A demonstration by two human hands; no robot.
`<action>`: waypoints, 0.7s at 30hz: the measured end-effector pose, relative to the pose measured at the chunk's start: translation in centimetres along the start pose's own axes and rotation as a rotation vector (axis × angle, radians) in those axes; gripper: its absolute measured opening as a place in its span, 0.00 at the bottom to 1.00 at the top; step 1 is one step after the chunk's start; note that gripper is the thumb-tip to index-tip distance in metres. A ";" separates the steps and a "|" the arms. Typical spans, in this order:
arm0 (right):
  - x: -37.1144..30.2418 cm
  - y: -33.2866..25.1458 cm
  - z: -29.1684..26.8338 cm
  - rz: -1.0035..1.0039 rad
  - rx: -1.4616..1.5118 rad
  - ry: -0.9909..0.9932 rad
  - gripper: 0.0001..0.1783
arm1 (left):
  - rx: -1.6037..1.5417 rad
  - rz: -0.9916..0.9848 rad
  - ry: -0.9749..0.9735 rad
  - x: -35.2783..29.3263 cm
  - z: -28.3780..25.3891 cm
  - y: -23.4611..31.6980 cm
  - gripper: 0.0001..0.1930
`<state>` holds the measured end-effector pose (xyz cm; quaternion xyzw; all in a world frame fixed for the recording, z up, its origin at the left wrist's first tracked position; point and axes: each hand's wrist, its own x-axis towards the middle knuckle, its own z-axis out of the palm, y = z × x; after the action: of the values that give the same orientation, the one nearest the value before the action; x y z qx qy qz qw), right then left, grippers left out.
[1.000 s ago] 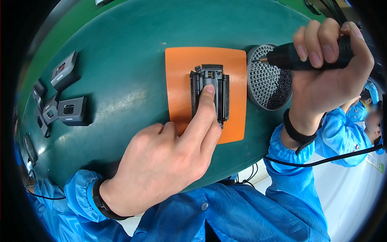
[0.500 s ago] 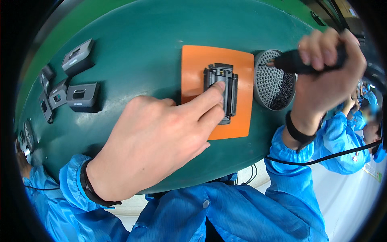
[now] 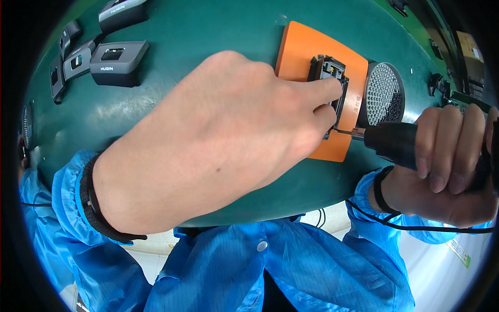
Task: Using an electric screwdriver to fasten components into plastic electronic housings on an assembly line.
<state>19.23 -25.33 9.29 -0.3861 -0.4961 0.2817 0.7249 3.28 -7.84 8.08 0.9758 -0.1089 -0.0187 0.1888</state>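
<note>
On an orange mat (image 3: pixel 299 54) lies a black plastic assembly (image 3: pixel 329 66) with small metal contacts near its far end. My left hand (image 3: pixel 244 119) reaches over it from the left, fingers pressing and holding it against the mat; the hand hides much of its left side. In my right hand (image 3: pixel 449 156), the fingers wrap round a black electric screwdriver (image 3: pixel 390 141). Its thin bit points left and meets the near end of the assembly; the exact contact spot is too small to make out.
Just right of the mat stands a round grey dish (image 3: pixel 381 88) with a dimpled surface and a heap of small black screws (image 3: pixel 394 108). Several grey housings (image 3: pixel 117 61) sit at the far left. Small black parts (image 3: pixel 439 83) lie at the right. A black cable (image 3: pixel 421 226) crosses my right sleeve.
The screwdriver has come down from over the screw dish to the near end of the assembly. My left hand still holds the assembly. The view has shifted, so the mat appears further right.
</note>
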 end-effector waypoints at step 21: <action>-1.4 1.0 1.3 0.005 0.017 0.056 0.15 | 0.008 0.038 0.076 -0.4 2.3 -1.1 0.26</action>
<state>17.51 -25.49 8.02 -0.3889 -0.4720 0.2769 0.7411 2.94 -7.63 5.55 0.9742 -0.1204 0.0226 0.1893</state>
